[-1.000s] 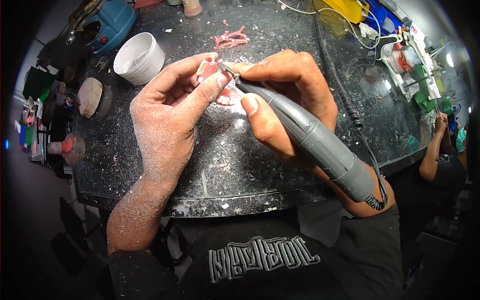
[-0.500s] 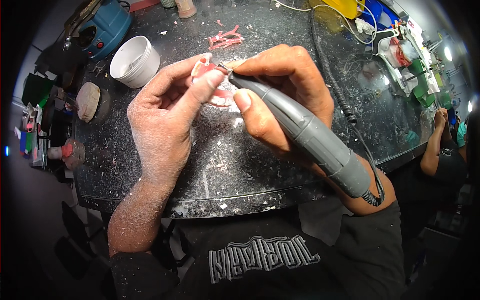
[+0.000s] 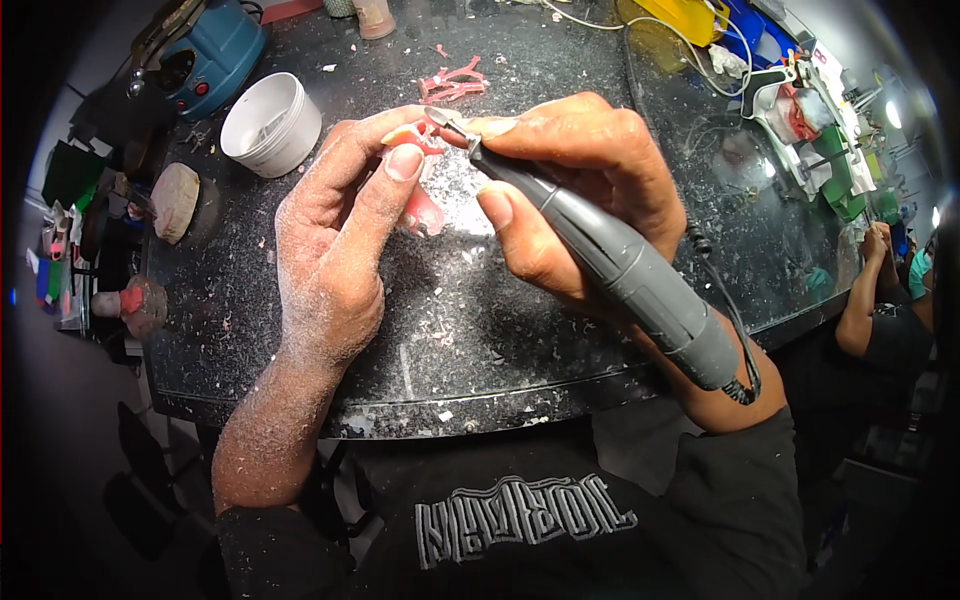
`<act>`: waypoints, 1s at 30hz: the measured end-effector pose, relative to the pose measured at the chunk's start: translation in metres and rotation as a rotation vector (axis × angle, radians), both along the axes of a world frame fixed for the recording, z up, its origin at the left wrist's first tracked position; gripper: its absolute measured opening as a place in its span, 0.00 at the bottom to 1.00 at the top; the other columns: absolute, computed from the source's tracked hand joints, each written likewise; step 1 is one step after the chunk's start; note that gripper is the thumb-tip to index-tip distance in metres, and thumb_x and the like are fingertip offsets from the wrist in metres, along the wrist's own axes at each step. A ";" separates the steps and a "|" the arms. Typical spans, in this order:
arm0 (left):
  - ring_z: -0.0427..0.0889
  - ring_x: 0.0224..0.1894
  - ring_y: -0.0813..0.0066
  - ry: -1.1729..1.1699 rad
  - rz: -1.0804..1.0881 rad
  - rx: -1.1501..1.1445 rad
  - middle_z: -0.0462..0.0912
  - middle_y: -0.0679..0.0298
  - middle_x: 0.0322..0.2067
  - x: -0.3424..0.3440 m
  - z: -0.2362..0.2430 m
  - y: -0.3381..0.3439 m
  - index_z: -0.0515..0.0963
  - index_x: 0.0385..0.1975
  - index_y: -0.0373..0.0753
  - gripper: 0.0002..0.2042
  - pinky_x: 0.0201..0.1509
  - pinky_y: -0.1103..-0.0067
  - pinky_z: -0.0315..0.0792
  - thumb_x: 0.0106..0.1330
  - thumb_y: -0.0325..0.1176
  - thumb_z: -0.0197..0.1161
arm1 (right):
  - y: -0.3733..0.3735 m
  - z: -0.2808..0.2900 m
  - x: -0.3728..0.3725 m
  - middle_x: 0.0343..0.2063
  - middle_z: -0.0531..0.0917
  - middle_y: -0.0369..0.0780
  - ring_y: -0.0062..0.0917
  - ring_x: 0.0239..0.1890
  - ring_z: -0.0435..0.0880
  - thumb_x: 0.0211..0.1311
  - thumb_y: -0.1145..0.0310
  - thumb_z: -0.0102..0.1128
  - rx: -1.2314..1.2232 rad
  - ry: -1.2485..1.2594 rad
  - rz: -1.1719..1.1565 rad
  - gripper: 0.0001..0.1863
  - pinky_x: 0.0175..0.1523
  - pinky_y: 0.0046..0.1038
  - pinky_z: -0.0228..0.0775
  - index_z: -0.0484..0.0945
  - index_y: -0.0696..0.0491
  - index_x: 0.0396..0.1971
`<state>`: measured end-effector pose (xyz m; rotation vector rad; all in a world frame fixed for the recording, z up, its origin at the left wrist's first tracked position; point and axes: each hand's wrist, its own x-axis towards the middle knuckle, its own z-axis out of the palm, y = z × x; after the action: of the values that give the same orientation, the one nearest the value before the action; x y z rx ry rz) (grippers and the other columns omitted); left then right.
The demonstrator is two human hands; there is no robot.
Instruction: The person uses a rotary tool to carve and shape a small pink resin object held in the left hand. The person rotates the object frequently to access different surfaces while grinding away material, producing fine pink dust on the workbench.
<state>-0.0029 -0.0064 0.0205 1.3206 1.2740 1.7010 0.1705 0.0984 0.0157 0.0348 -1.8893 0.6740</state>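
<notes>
Dusted with pale powder, my left hand pinches a pink denture between thumb and fingers. Part of the denture is hidden behind the thumb, and whitish teeth show along its upper edge. My right hand is wrapped round a dark grey rotary handpiece, held slantwise like a pen. Its metal bur lies at the upper edge of the denture, close to my left fingertips; whether it touches cannot be made out. A cord leaves the handpiece's rear end by my right forearm.
White shavings and dust cover the dark worktop. Pink branching scraps lie beyond my hands. A white tub and a blue machine stand at the left, near a round plaster piece. Another person's arm shows far right.
The denture has been turned in my left hand, so its pink lower part now hangs below the thumb. My right hand with the handpiece has shifted slightly to the right.
</notes>
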 end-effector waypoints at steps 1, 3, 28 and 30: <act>0.80 0.36 0.83 0.016 0.001 -0.006 0.82 0.62 0.45 0.001 0.003 -0.001 0.80 0.56 0.30 0.14 0.44 0.84 0.75 0.78 0.31 0.59 | 0.000 0.000 0.000 0.45 0.84 0.48 0.27 0.47 0.85 0.59 0.82 0.69 0.003 0.001 -0.003 0.20 0.53 0.26 0.79 0.76 0.62 0.51; 0.80 0.35 0.83 0.043 0.006 -0.008 0.81 0.62 0.44 0.002 0.007 -0.002 0.80 0.56 0.30 0.14 0.44 0.84 0.75 0.78 0.31 0.59 | 0.000 0.000 0.000 0.45 0.84 0.48 0.27 0.47 0.85 0.59 0.83 0.68 0.010 0.006 0.001 0.20 0.53 0.26 0.79 0.76 0.63 0.51; 0.81 0.33 0.83 0.084 0.026 -0.049 0.80 0.62 0.40 0.000 0.011 -0.004 0.82 0.53 0.30 0.12 0.41 0.85 0.74 0.78 0.30 0.59 | -0.002 -0.001 -0.003 0.44 0.85 0.49 0.31 0.48 0.87 0.61 0.82 0.68 -0.007 -0.004 0.070 0.18 0.55 0.29 0.80 0.76 0.63 0.50; 0.81 0.33 0.83 0.082 0.022 -0.046 0.80 0.62 0.41 -0.001 0.010 -0.004 0.82 0.53 0.30 0.12 0.41 0.85 0.74 0.78 0.30 0.59 | -0.002 0.000 -0.003 0.44 0.85 0.49 0.31 0.48 0.87 0.60 0.82 0.68 -0.011 -0.009 0.073 0.18 0.56 0.29 0.80 0.77 0.62 0.50</act>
<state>-0.0038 -0.0106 0.0301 1.3666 1.3712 1.6375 0.1679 0.0969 0.0152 0.0941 -1.9004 0.7346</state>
